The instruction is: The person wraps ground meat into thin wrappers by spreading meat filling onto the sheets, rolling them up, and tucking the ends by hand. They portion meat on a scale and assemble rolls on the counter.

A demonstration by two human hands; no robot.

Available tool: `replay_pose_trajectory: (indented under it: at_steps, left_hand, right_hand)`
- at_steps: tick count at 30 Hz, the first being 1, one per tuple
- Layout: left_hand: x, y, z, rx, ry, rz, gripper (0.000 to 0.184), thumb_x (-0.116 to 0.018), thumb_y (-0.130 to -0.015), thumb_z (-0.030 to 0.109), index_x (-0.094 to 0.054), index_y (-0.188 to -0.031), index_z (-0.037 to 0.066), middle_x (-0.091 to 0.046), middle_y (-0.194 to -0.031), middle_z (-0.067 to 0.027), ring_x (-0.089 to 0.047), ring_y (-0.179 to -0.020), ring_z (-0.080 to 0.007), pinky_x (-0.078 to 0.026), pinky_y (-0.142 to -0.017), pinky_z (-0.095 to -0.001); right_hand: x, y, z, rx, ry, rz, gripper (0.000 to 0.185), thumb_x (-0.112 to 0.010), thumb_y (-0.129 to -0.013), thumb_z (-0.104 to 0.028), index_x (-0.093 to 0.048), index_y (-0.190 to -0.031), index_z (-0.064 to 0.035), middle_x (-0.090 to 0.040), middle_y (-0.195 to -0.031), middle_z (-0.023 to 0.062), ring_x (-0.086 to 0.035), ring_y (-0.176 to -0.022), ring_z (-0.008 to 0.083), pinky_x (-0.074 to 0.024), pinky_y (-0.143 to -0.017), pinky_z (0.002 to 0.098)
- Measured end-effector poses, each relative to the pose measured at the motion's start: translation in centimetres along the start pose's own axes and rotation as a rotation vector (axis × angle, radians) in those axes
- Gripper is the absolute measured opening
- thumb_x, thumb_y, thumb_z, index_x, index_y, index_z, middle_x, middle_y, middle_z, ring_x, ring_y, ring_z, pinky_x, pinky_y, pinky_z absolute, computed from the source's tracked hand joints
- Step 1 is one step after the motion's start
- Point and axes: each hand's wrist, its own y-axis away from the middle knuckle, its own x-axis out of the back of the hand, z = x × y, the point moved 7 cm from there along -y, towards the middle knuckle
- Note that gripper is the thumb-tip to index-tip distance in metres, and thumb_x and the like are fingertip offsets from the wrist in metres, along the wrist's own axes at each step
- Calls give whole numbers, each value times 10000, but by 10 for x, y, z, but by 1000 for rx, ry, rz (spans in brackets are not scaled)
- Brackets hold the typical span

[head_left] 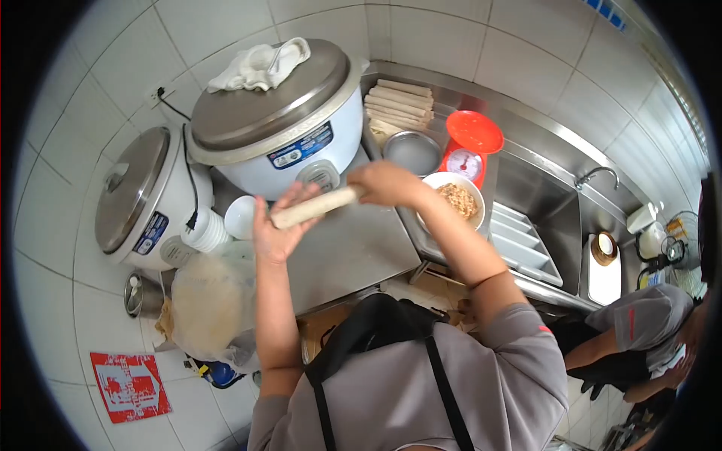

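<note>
A pale, long uncooked spring roll (312,208) is held in the air above the steel worktop, slanting across both hands. My right hand (381,184) is closed around its right end. The other end lies against the palm of my left hand (280,231), whose fingers are stretched out behind the roll. Similar rolls (398,101) are stacked at the back of the counter. Near my right forearm stands a white bowl (427,180) of brownish, crumbly filling (457,201). A round metal pan (412,153) sits just beyond my right hand.
Two large rice cookers (301,161) (139,203) line the left side, with stacked white bowls (204,231) in front. A red scale (465,164) stands beside the sink (553,203). A large plastic bag (207,304) is at left. Another person (639,327) is at far right.
</note>
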Motion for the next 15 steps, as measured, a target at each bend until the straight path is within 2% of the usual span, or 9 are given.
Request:
replay_pose_trajectory:
  at_steps: [1,3,4,6,7,10,11,14,15]
  left_hand:
    - [11,2,-16,150,-115,-70,711,-401,-906,561,-438,-1247,-62,-614,-1021,-203,-597,-911,-273,-431,-940,-434]
    - [45,-12,-46,337,-281,-425,702,-444,-891,559,-450,-1239,-51,-616,-940,-174,-609,-802,-237,-483,-793,-372]
    - [56,-7,-53,426,-363,-592,698,-465,-883,558,-456,-1235,-45,-617,-899,-159,-615,-747,-218,-509,-719,-341]
    - [40,-12,-64,469,-339,-675,655,-534,-855,541,-489,-1183,-24,-590,-798,-105,-583,-633,-163,-472,-589,-285]
    - [30,-15,-71,488,-326,-719,634,-568,-841,532,-505,-1158,-13,-577,-747,-79,-566,-576,-136,-453,-525,-257]
    - [16,-21,-76,453,-322,-681,539,-655,-791,501,-532,-1014,26,-490,-620,-10,-506,-510,-89,-413,-478,-236]
    - [10,-17,-77,471,-343,-705,474,-680,-773,488,-517,-906,63,-470,-584,15,-478,-479,-78,-387,-452,-221]
    - [0,-15,-74,397,-397,-730,474,-686,-767,490,-517,-900,67,-454,-563,27,-464,-469,-77,-383,-451,-222]
    - [-6,-15,-72,363,-393,-708,489,-698,-751,499,-518,-901,70,-442,-554,33,-446,-457,-70,-376,-447,-219]
  right_hand:
    - [11,-3,-6,53,146,26,275,-686,-682,-120,-611,-941,-69,-632,-876,84,-601,-886,283,-439,-787,391]
    - [15,-12,-18,131,461,14,205,-647,-692,-101,-627,-895,-127,-610,-862,14,-588,-917,200,-398,-881,387]
    - [10,-18,-35,232,551,2,186,-639,-703,-111,-630,-887,-136,-609,-859,6,-583,-924,192,-395,-890,392]
    - [5,-18,-66,410,749,-18,149,-623,-724,-132,-637,-871,-152,-606,-854,-9,-573,-936,177,-390,-908,403]
    - [8,-17,-81,499,703,70,110,-597,-739,-157,-645,-837,-173,-595,-837,-26,-560,-950,160,-344,-997,432]
    - [36,-14,-96,519,805,173,98,-598,-728,-163,-646,-813,-172,-587,-822,-38,-542,-974,155,-285,-1067,456]
    - [47,-21,-88,429,748,153,105,-594,-726,-160,-647,-817,-165,-580,-814,-50,-531,-982,150,-233,-1106,474]
    - [52,-15,-100,480,734,124,118,-592,-720,-148,-651,-821,-163,-575,-832,-60,-524,-981,146,-225,-1107,488]
    - [56,-13,-102,544,650,209,159,-600,-739,-147,-638,-894,-143,-584,-909,-16,-529,-971,185,-257,-1084,485]
